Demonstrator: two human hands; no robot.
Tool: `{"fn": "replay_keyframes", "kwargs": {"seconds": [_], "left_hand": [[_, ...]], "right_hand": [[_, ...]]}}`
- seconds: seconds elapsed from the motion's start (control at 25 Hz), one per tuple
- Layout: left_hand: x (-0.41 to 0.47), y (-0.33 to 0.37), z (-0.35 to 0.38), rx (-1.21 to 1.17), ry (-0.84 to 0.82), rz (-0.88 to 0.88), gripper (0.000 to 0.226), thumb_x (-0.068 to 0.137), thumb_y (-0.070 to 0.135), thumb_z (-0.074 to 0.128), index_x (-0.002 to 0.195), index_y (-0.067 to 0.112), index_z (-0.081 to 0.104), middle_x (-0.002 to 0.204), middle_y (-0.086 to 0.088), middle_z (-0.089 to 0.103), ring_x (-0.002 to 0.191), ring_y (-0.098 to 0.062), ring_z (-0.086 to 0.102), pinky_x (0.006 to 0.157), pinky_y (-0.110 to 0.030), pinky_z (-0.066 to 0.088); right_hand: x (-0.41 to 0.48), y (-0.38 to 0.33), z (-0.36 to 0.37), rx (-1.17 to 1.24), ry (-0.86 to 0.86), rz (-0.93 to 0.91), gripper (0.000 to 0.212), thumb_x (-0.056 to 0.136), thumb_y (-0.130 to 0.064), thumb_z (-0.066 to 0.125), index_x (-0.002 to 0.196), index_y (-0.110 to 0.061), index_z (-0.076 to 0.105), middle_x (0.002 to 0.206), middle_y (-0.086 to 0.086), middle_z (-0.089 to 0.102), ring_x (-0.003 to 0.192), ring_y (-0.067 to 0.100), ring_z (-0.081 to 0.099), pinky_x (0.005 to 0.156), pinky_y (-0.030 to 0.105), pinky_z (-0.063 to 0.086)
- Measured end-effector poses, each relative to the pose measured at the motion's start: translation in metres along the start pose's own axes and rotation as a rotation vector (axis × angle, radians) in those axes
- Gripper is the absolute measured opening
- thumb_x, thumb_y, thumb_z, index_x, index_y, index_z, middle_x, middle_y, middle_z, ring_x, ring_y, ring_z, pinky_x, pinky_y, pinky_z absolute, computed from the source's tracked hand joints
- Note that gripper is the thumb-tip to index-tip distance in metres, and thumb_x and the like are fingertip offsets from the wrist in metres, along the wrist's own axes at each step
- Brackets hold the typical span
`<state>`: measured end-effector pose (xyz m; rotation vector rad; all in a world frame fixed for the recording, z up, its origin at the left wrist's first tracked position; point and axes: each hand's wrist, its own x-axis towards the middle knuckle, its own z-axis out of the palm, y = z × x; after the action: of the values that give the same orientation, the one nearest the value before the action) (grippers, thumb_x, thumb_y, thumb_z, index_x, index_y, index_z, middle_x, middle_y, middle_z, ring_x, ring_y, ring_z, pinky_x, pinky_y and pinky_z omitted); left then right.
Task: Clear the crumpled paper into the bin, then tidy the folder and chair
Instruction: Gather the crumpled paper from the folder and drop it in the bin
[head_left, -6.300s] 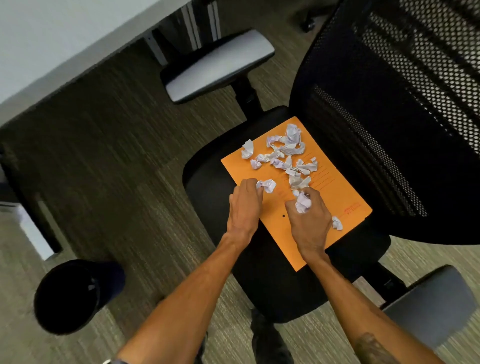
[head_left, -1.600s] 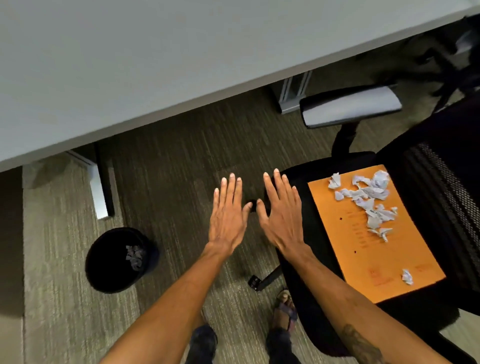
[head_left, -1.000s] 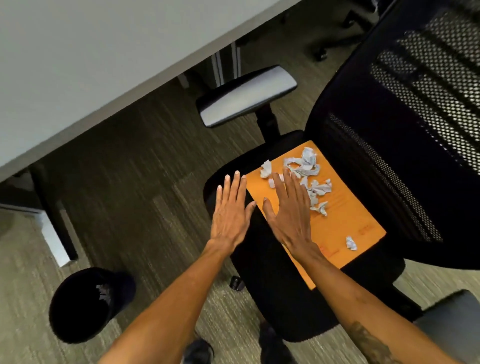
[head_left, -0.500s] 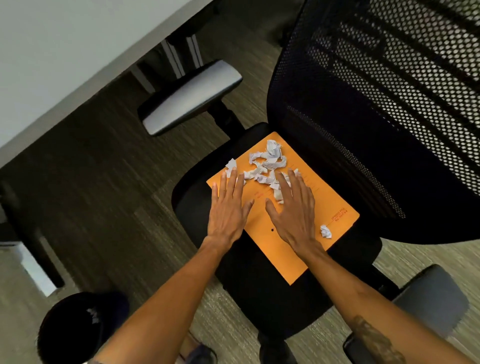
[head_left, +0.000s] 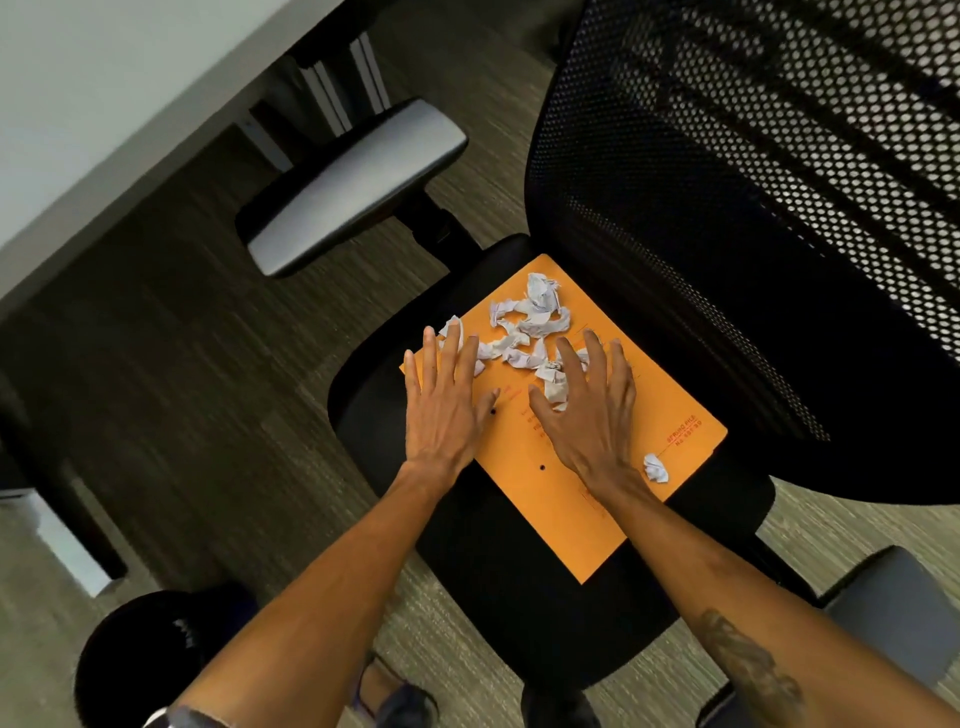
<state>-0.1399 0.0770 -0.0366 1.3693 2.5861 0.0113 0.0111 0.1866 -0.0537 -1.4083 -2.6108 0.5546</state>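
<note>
An orange folder (head_left: 597, 499) lies on the black seat of an office chair (head_left: 498, 582). Several crumpled white paper scraps (head_left: 535, 317) are heaped on the folder's far end. One lone scrap (head_left: 655, 467) sits near its right edge. My left hand (head_left: 447, 405) is spread flat over the folder's left corner, fingertips reaching the nearest scraps. My right hand (head_left: 592, 410) hovers with fingers spread over the near side of the heap. Neither hand holds anything. The black bin (head_left: 135, 670) stands on the floor at the lower left, with some paper inside.
The chair's mesh backrest (head_left: 753, 218) rises at the right. Its grey armrests (head_left: 353, 182) stick out at the upper left and lower right. A white desk (head_left: 104, 88) fills the upper left, with its legs on the carpet below. My feet show at the bottom.
Both hands came back from the bin side and moved forward over the folder to the paper heap. They stay open and flat. The heap is smaller than it was six seconds ago.
</note>
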Motion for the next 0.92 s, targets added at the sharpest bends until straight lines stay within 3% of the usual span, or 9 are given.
{"fn": "replay_keyframes", "kwargs": {"seconds": [0.36,0.52,0.72,0.92], "left_hand": [[0.03,-0.002,0.015,0.088,0.048,0.068,0.075,0.094,0.071,0.03,0.157,0.033,0.015,0.167,-0.005,0.0,0.151,-0.041,-0.006,0.12,-0.062,0.008],[0.038,0.006,0.023,0.03,0.062,0.098,0.068,0.096,0.068,0.027,0.154,0.033,0.025,0.165,-0.004,0.015,0.151,-0.04,0.006,0.119,-0.061,0.012],[0.032,0.014,0.037,-0.061,0.123,0.141,0.048,0.102,0.051,0.035,0.144,0.03,0.042,0.152,-0.003,0.039,0.139,-0.03,0.036,0.109,-0.049,0.03],[0.031,0.014,0.042,-0.057,0.113,0.153,0.037,0.105,0.049,0.031,0.132,0.029,0.048,0.145,0.0,0.041,0.129,-0.023,0.039,0.095,-0.043,0.031]], "right_hand": [[0.019,0.002,0.024,-0.013,-0.003,0.026,0.061,0.086,-0.058,0.057,0.142,-0.036,0.046,0.155,0.004,0.035,0.147,0.038,0.02,0.115,0.055,0.025],[0.021,0.002,0.031,-0.031,0.027,0.007,0.056,0.088,-0.058,0.053,0.14,-0.035,0.051,0.149,0.004,0.042,0.142,0.034,0.029,0.112,0.053,0.031],[0.017,0.002,0.037,-0.032,0.087,-0.022,0.042,0.091,-0.051,0.054,0.128,-0.032,0.06,0.139,0.003,0.052,0.133,0.028,0.042,0.105,0.047,0.038],[0.015,0.003,0.043,-0.063,0.121,-0.066,0.034,0.092,-0.045,0.056,0.121,-0.029,0.063,0.131,0.002,0.056,0.118,0.025,0.049,0.093,0.042,0.038]]}}
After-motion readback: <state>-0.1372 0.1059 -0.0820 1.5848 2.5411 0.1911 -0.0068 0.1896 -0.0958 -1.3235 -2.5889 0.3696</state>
